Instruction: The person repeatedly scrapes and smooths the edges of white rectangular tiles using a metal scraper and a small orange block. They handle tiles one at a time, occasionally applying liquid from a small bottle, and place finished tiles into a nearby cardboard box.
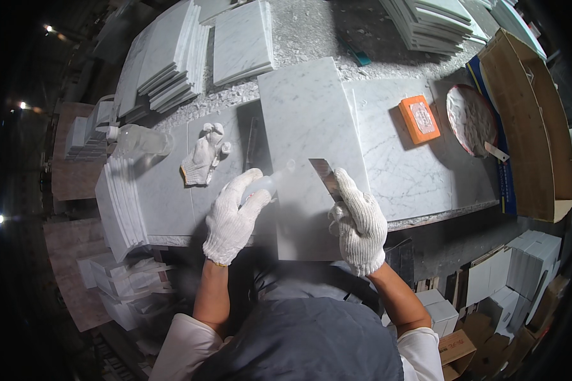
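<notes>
A white marble tile with grey veins lies in front of me, its near end reaching past the table edge. My left hand, in a white knitted glove, curls round a small translucent rounded thing at the tile's left edge; its kind I cannot make out. A hazy whitish patch shows on the tile beside it. In my right hand, gloved likewise, is a flat metal scraper blade, held slanting over the tile's right part. Gloved fingers hide the blade's lower end.
Left of the tile lie a spare glove and a clear plastic bottle. An orange block, a round dish of pale paste and a cardboard box sit at right. Tile stacks stand at the back among white rubble.
</notes>
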Tool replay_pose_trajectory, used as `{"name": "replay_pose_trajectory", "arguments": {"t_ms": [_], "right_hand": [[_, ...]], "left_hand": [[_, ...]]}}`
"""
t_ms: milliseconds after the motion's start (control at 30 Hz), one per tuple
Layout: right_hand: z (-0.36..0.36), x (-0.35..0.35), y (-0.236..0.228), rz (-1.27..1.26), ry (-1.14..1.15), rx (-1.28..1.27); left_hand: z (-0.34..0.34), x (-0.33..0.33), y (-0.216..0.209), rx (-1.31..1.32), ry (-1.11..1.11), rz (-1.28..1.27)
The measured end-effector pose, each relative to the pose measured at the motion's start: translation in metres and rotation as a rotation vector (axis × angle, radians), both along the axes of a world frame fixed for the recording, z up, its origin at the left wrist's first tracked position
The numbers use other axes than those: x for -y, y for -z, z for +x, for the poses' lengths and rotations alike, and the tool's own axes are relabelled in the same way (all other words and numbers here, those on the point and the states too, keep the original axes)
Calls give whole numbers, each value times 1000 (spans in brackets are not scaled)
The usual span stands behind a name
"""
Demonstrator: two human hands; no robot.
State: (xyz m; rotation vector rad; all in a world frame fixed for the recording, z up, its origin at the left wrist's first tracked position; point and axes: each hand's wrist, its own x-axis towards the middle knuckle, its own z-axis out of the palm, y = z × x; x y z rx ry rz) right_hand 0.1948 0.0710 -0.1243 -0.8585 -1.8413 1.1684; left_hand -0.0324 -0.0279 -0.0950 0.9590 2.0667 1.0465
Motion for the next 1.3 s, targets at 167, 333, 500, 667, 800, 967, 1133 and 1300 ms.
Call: {"name": "replay_pose_trajectory", "arguments": {"t_ms": [167, 333, 500, 667, 800, 967, 1133, 1300], "right_hand": [[1, 0, -5, -30, -9, -29], [-2, 8, -7, -264, 2, -104], [-6, 8, 1, -360, 37, -246], [4, 1, -12, -536, 114, -144], [24, -8, -24, -586, 187, -72], [75, -46, -22, -468, 415, -132], [135, -101, -8, -249, 597, 28], [155, -144, 10, -169, 631, 279]], "left_hand": [[0, 5, 0, 206, -96, -10], [3, 23, 12, 586, -258, 286], [-14, 48, 31, 652, -340, 522], [-45, 69, 48, 260, -515, 434], [-64, 76, 67, 133, -680, 277], [-76, 73, 94, -124, -693, 205], [-82, 77, 108, -83, -695, 212], [-82, 91, 114, -157, -665, 227]]}}
